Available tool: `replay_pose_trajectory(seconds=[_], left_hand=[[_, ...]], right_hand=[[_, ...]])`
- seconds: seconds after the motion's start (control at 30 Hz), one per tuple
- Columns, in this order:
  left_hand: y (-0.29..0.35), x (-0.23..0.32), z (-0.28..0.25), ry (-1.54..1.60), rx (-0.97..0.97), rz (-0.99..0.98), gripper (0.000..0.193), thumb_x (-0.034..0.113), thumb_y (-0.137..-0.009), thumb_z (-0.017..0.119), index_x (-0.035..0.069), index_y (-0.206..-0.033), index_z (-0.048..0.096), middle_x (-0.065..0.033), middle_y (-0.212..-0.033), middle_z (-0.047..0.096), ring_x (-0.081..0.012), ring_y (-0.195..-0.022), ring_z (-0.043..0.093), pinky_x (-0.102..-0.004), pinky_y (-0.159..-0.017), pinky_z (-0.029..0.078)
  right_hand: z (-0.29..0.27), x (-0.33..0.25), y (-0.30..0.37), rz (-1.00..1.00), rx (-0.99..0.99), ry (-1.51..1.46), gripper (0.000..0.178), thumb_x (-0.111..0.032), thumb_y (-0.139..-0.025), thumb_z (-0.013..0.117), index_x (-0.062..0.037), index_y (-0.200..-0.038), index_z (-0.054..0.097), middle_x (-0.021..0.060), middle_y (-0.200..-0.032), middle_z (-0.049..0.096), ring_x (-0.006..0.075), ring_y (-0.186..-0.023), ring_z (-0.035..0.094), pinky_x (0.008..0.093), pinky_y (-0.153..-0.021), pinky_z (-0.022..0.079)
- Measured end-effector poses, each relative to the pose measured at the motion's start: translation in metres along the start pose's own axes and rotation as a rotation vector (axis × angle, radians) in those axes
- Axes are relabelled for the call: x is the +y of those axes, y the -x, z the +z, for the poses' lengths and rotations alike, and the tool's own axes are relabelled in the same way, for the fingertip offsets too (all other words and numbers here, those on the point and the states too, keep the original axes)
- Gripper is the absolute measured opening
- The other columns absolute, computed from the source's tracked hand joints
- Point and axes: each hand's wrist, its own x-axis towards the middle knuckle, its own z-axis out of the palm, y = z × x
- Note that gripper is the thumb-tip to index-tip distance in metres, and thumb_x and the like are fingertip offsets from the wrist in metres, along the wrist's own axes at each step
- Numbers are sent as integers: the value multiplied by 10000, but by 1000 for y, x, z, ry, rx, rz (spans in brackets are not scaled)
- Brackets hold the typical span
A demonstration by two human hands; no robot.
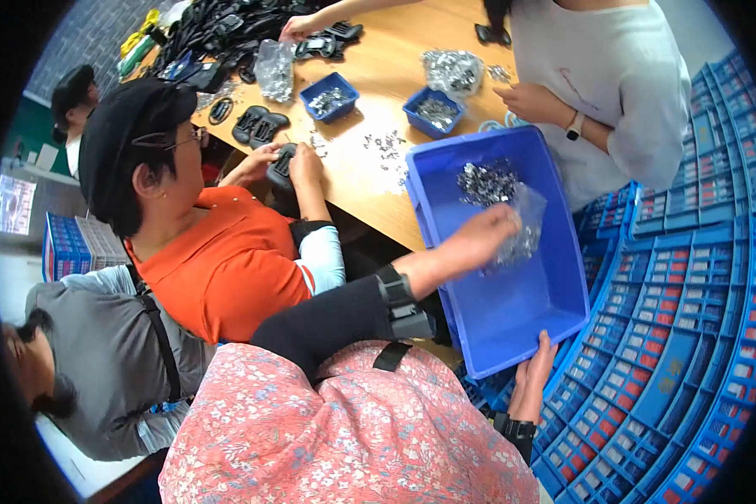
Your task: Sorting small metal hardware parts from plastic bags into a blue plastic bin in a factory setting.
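Note:
A deep blue plastic bin [512, 315] is tilted against the table's edge in front of me. My left hand [485, 235] reaches over its near left wall, fingers closed on a clear plastic bag [525, 235] with small shiny metal pieces inside. Beyond the bag, a heap of small silvery and dark metal parts [483, 181] lies on the bin's floor. My right hand [536, 370] grips the bin's lower right corner, its thumb at the rim; the other fingers are partly hidden.
On the wooden table [386, 50] stand two small blue trays [329, 99] of metal bits, bags of parts and black molded pieces [260, 126]. A person in orange [218, 260] sits at my left; another in white [601, 92] stands beyond the bin. Stacked blue crates [647, 336] fill the right side.

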Motion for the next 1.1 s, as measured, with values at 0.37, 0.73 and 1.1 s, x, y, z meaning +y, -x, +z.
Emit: replay_pose_trajectory(seconds=[0.37,0.73,1.1], left_hand=[[20,-32,4,-84,30,-147,282,300,-996,549,55,-1118,614,-8,-979,619,-106,-922,536,-271,-864,446],[18,-7,-10,253,3,-255,241,275,-971,535,116,-1147,578,-22,-1122,630,-162,-1022,577,-359,-846,477],[29,12,-4,550,-82,-303,276,304,-984,532,117,-1188,533,-99,-1257,620,-229,-1175,564,-486,-914,482]], right_hand=[[-5,-12,17,-440,286,563,656,-271,-1021,531,39,-1519,239,223,-1531,352,334,-1389,381,420,-1153,290],[95,-31,-35,141,-143,88,910,-587,-956,531,-51,-1575,135,231,-1627,156,378,-1496,194,506,-1202,133],[143,-34,-70,378,-561,-243,819,-713,-957,376,-38,-1410,478,141,-1323,597,273,-1193,596,463,-1023,481]])
